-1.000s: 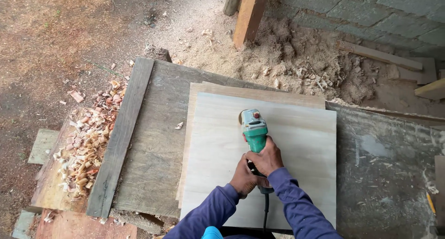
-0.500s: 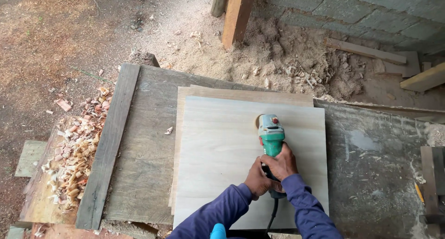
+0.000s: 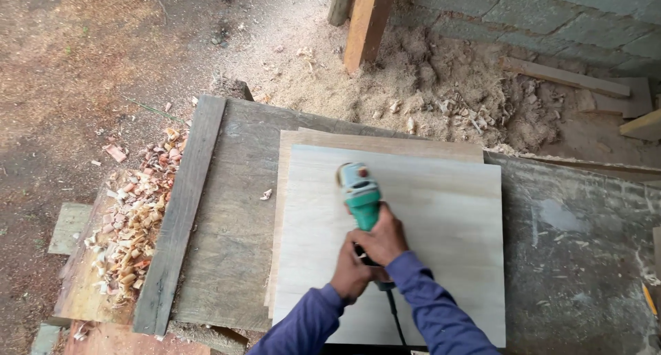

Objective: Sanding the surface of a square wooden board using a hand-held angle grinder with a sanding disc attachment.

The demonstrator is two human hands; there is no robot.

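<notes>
Head view shows your right hand (image 3: pixel 385 236) closed around the green grinder (image 3: pixel 361 195), and your left hand (image 3: pixel 351 276) gripping its rear end. You press the grinder on the pale plywood sheet (image 3: pixel 441 217), left of its middle, upon the grey workbench (image 3: pixel 234 210).

wood shavings (image 3: pixel 134 224) left | grey plank (image 3: pixel 180 214) | post (image 3: pixel 368 24) | sawdust pile (image 3: pixel 454 93) by block wall (image 3: pixel 551 17)

Pale smooth plywood sheet (image 3: pixel 427 217), rough weathered bench (image 3: pixel 234 210)
</notes>
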